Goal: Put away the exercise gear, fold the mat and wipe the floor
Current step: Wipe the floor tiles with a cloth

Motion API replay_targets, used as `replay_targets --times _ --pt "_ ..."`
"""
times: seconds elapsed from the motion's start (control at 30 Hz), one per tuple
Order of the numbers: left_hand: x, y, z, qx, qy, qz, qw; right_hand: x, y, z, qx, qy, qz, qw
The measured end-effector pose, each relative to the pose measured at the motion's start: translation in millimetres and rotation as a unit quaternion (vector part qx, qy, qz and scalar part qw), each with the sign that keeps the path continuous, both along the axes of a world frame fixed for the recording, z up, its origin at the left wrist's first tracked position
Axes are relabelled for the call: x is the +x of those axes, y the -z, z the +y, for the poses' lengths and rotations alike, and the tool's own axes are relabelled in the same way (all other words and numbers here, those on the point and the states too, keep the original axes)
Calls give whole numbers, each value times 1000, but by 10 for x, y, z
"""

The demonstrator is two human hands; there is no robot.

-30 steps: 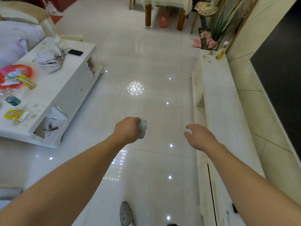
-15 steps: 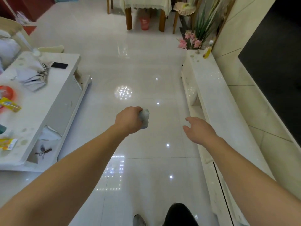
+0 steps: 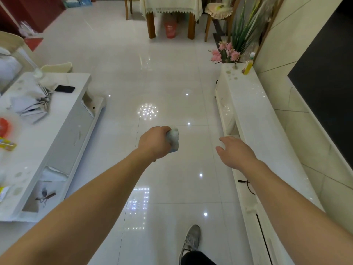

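Note:
My left hand (image 3: 153, 143) is stretched out in front of me at mid-frame, closed around a crumpled pale grey cloth (image 3: 174, 138) that sticks out past the fingers. My right hand (image 3: 236, 153) is held out beside it, empty, with the fingers loosely apart, above the near edge of the long white TV cabinet (image 3: 254, 119). The glossy white tile floor (image 3: 172, 83) runs ahead between the furniture. No mat or exercise gear is in view.
A white coffee table (image 3: 63, 119) on the left holds a phone (image 3: 65, 89), crumpled papers and snack wrappers. At the far end stand a dining table (image 3: 170, 8) with a red bin (image 3: 170, 29) under it, chairs and a pink flower plant (image 3: 227, 52). My grey shoe (image 3: 192, 239) is on the floor below.
I have walked forward along the floor; the coffee table has slid back on the left and the dining table is nearer. Both hands keep their pose, the left still gripping the cloth.

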State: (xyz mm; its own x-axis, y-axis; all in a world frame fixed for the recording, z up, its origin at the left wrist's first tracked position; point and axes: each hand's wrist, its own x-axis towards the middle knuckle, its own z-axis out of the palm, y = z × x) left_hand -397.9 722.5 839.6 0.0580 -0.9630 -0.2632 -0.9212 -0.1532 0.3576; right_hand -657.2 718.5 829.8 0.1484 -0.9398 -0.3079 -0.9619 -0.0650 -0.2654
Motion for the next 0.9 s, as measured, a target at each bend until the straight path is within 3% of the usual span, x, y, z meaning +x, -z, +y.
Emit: replay_targets --times 0.43,0.9 --pt "-109 -81 -1436 1 -15 23 1000 -60 -107 -1508 -2 -21 18 1000" --pt "245 -74 -3460 -30 69 52 996 304 17 -3114 -11 68 14 998"
